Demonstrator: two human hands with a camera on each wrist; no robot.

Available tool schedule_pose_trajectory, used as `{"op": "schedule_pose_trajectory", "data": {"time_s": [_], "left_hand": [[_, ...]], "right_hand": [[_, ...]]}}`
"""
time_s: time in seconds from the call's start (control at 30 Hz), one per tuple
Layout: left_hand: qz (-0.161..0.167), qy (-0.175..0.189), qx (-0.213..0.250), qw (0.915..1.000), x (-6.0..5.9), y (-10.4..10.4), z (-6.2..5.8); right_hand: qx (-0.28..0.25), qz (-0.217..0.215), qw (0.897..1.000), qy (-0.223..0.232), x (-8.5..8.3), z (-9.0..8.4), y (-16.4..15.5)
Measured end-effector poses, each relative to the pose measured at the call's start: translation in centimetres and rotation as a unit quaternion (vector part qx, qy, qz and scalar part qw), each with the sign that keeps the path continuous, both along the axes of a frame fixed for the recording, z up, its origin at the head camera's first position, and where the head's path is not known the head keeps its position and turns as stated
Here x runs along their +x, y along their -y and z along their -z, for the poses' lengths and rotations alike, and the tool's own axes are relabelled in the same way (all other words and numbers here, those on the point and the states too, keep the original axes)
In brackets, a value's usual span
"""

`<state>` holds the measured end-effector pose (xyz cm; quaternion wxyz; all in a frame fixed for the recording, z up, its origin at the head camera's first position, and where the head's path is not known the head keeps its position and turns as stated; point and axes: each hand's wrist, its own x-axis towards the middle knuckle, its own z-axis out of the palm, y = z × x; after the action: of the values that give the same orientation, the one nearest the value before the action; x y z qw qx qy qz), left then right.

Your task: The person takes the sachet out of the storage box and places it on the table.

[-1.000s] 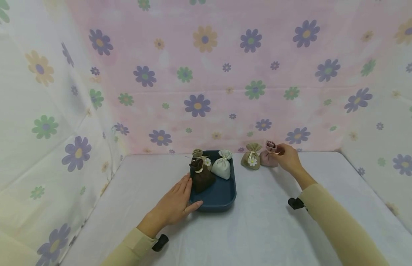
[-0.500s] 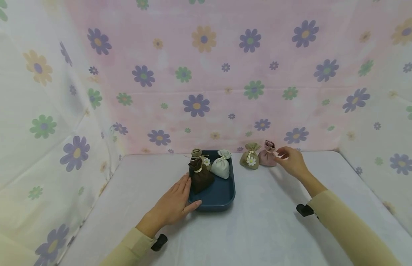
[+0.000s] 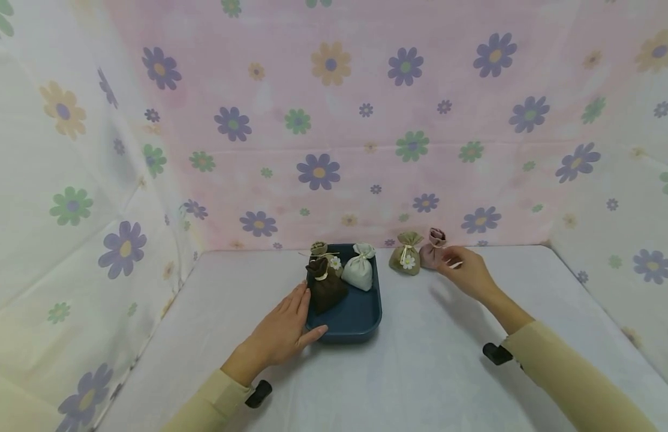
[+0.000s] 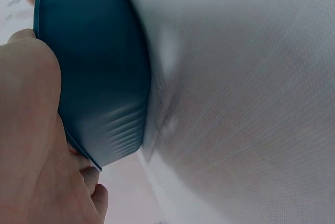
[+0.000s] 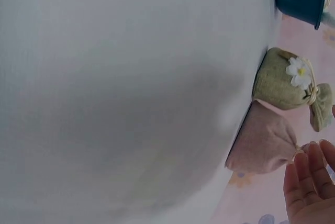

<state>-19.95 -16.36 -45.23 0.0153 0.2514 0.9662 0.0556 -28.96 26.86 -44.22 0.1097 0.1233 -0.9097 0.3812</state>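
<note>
My left hand [image 3: 277, 333] rests with straight fingers along the left side of a dark blue tray [image 3: 347, 327], thumb at its near rim. In the left wrist view the palm lies by the tray wall [image 4: 99, 62]. Inside the tray are a dark brown drawstring pouch [image 3: 330, 295], a white pouch [image 3: 358, 273] and, partly hidden behind the brown one, an olive pouch [image 3: 319, 248]. My right hand [image 3: 470, 276] is beside a dusky pink pouch [image 3: 430, 257] standing on the table; its loosely bent fingertips are right at the pouch's tied neck in the right wrist view.
An olive-green pouch [image 3: 404, 262] with a white daisy stands left of the pink one, to the right of the tray. A white cloth covers the table [image 3: 420, 372]. Flower-printed curtains [image 3: 355, 120] rise behind and at both sides.
My right hand has loosened from the pink pouch's neck, shifted slightly right, then dropped a little lower beside it. The left hand and the tray have stayed in place.
</note>
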Motion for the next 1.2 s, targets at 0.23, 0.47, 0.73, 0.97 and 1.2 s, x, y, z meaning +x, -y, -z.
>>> {"op": "schedule_pose_trajectory", "data": {"time_s": [0.23, 0.47, 0.73, 0.97, 1.2], "left_hand": [[-0.001, -0.001, -0.001, 1.0000, 0.0, -0.1, -0.1], [-0.001, -0.002, -0.004, 1.0000, 0.1, -0.1, -0.2], [-0.003, -0.001, -0.004, 1.0000, 0.1, -0.1, -0.1], [0.000, -0.003, 0.000, 1.0000, 0.2, -0.2, -0.3], [0.002, -0.008, 0.005, 1.0000, 0.2, -0.2, -0.4]], "right_hand": [[-0.009, -0.020, 1.000, -0.011, 0.7, -0.3, 1.3], [-0.025, -0.044, 0.999, -0.014, 1.3, -0.3, 2.7], [-0.034, -0.075, 0.997, -0.013, 1.9, -0.6, 4.7], [-0.049, -0.101, 0.994, -0.008, 2.1, -0.9, 6.5], [-0.067, -0.123, 0.990, -0.009, 2.3, -0.9, 8.0]]}}
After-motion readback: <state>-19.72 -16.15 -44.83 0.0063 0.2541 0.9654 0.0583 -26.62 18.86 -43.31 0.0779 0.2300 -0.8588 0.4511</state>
